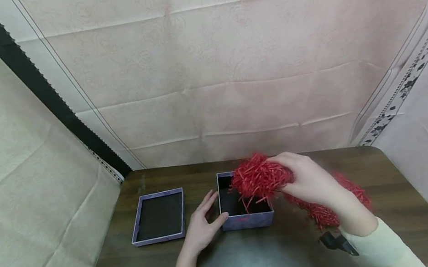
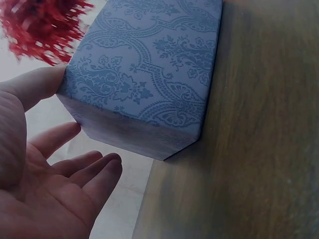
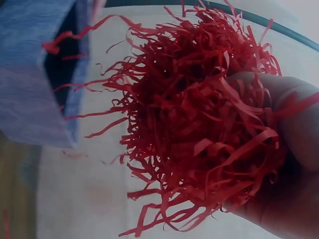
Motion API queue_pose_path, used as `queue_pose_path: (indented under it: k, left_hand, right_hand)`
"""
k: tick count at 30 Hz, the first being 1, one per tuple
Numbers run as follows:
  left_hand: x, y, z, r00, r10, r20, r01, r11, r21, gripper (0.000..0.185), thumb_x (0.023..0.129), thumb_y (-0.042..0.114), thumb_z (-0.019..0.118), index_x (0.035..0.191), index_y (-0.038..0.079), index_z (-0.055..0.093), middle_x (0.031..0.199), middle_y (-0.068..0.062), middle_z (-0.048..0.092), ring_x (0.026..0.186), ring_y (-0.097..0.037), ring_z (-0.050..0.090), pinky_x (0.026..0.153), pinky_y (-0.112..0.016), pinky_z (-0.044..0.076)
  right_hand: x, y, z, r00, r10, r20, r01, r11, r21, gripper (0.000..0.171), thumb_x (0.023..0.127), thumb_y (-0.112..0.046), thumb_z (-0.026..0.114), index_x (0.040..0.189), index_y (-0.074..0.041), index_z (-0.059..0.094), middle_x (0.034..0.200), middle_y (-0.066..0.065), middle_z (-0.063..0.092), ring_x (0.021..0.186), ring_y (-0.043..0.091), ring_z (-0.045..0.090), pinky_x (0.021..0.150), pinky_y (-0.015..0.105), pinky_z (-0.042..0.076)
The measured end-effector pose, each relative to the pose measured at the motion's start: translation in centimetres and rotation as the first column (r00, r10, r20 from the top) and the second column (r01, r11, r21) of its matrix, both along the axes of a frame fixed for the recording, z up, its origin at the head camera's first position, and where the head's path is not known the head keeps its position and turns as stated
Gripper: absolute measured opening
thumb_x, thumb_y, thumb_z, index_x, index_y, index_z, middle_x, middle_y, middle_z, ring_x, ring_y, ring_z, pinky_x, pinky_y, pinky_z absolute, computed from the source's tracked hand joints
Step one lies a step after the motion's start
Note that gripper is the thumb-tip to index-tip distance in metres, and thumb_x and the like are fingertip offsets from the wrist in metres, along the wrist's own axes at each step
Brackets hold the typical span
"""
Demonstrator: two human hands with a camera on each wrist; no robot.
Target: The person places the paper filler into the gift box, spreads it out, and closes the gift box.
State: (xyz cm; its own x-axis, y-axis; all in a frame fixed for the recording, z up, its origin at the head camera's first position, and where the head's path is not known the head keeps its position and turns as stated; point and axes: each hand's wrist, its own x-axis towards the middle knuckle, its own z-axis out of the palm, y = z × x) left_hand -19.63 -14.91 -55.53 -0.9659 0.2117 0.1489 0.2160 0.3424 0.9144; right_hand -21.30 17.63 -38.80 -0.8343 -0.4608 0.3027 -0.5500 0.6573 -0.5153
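Observation:
A box point(image 1: 248, 222) with a purple-blue patterned outside and a dark inside stands on the table, its top uncovered. My left hand point(image 1: 201, 228) rests at its left side, with the thumb at the near corner and the other fingers extended, as the left wrist view point(image 2: 55, 164) shows. Over the box's right part, my right hand point(image 1: 312, 179) holds a clump of red shredded paper point(image 1: 259, 177). Loose strips hang from the clump toward the box opening. More red shredded paper point(image 1: 326, 214) lies on the table beneath the right forearm, which partly hides it.
A shallow lid point(image 1: 157, 216) with a purple rim and dark inside lies left of the box, inner face up. The dark wooden table point(image 1: 254, 261) meets pale cloth hangings point(image 1: 210, 106) at the back and both sides.

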Motion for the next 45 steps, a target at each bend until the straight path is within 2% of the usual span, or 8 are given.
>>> queue_pose_path:
  k: [4, 10, 16, 22, 29, 39, 42, 45]
  left_hand:
    - [-0.1, 0.0, 0.0, 1.000, 0.003, -0.003, -0.003, 1.000, 0.003, 0.070, 0.098, 0.031, 0.081, 0.159, 0.009, 0.053, 0.171, -0.017, 0.036, 0.155, -0.039, 0.036, 0.118, -0.057, 0.040]
    - [-0.2, 0.0, 0.0, 1.000, 0.009, -0.001, -0.009, 1.000, 0.016, 0.068, 0.098, 0.026, 0.080, 0.159, 0.009, 0.053, 0.171, -0.018, 0.036, 0.155, -0.039, 0.036, 0.118, -0.057, 0.040]
    - [-0.3, 0.0, 0.1, 1.000, 0.010, -0.005, -0.010, 1.000, 0.013, 0.067, 0.099, 0.030, 0.080, 0.159, 0.013, 0.054, 0.171, -0.018, 0.036, 0.155, -0.040, 0.037, 0.118, -0.058, 0.040]
    - [-0.3, 0.0, -0.1, 1.000, 0.010, -0.017, -0.010, 1.000, 0.010, 0.068, 0.099, 0.032, 0.080, 0.159, 0.014, 0.054, 0.170, -0.019, 0.036, 0.154, -0.041, 0.037, 0.117, -0.058, 0.041]
    - [-0.2, 0.0, -0.2, 1.000, 0.021, -0.022, -0.021, 1.000, -0.001, 0.065, 0.099, 0.027, 0.080, 0.158, 0.014, 0.056, 0.170, -0.017, 0.038, 0.153, -0.041, 0.039, 0.116, -0.058, 0.042]
    - [-0.1, 0.1, 0.0, 1.000, 0.016, 0.006, -0.016, 1.000, 0.006, 0.067, 0.098, 0.031, 0.081, 0.158, 0.015, 0.055, 0.171, -0.015, 0.036, 0.155, -0.038, 0.037, 0.118, -0.056, 0.041]
    - [-0.2, 0.0, 0.0, 1.000, 0.013, 0.008, -0.013, 1.000, 0.003, 0.068, 0.098, 0.033, 0.081, 0.158, 0.016, 0.055, 0.171, -0.015, 0.036, 0.155, -0.037, 0.037, 0.118, -0.056, 0.041]
    - [-0.2, 0.0, 0.0, 1.000, 0.010, 0.012, -0.010, 1.000, -0.002, 0.069, 0.097, 0.034, 0.081, 0.158, 0.016, 0.055, 0.171, -0.015, 0.036, 0.155, -0.036, 0.037, 0.118, -0.055, 0.041]
  right_hand:
    - [-1.5, -1.2, -1.3, 0.998, 0.002, 0.057, -0.005, 0.999, 0.046, 0.054, 0.086, -0.011, 0.088, 0.137, -0.017, 0.071, 0.127, 0.001, 0.072, 0.118, 0.024, 0.069, 0.101, 0.055, 0.058]
    - [-3.7, -2.9, -2.1, 0.998, 0.000, 0.069, -0.010, 0.990, 0.138, 0.053, 0.085, -0.011, 0.088, 0.136, -0.014, 0.072, 0.123, 0.002, 0.074, 0.110, 0.022, 0.070, 0.097, 0.051, 0.060]
    - [-5.3, -4.9, -3.3, 0.991, 0.000, 0.132, -0.035, 0.962, 0.269, 0.053, 0.087, -0.013, 0.087, 0.138, -0.013, 0.071, 0.122, 0.006, 0.074, 0.107, 0.023, 0.070, 0.091, 0.049, 0.062]
    - [-6.6, -6.8, -5.6, 0.987, 0.004, 0.163, -0.059, 0.939, 0.339, 0.055, 0.087, -0.015, 0.084, 0.141, -0.012, 0.069, 0.125, 0.007, 0.073, 0.109, 0.024, 0.069, 0.088, 0.047, 0.061]
    - [-7.6, -8.5, -8.6, 0.978, -0.008, 0.207, -0.066, 0.936, 0.347, 0.053, 0.086, -0.014, 0.085, 0.137, -0.012, 0.071, 0.117, 0.004, 0.075, 0.090, 0.017, 0.065, 0.078, 0.040, 0.060]
    - [-8.3, -10.2, -11.5, 0.963, 0.044, 0.264, -0.128, 0.943, 0.307, 0.051, 0.088, -0.017, 0.086, 0.136, -0.008, 0.071, 0.120, 0.008, 0.076, 0.101, 0.022, 0.071, 0.088, 0.043, 0.060]
    - [-8.3, -10.1, -11.7, 0.955, 0.073, 0.288, -0.159, 0.945, 0.287, 0.056, 0.088, -0.018, 0.086, 0.140, -0.006, 0.068, 0.124, 0.009, 0.074, 0.104, 0.022, 0.069, 0.090, 0.043, 0.059]
    - [-8.1, -9.7, -10.8, 0.944, 0.101, 0.314, -0.189, 0.947, 0.262, 0.063, 0.088, -0.023, 0.086, 0.145, -0.007, 0.065, 0.129, 0.009, 0.073, 0.106, 0.020, 0.068, 0.093, 0.042, 0.059]
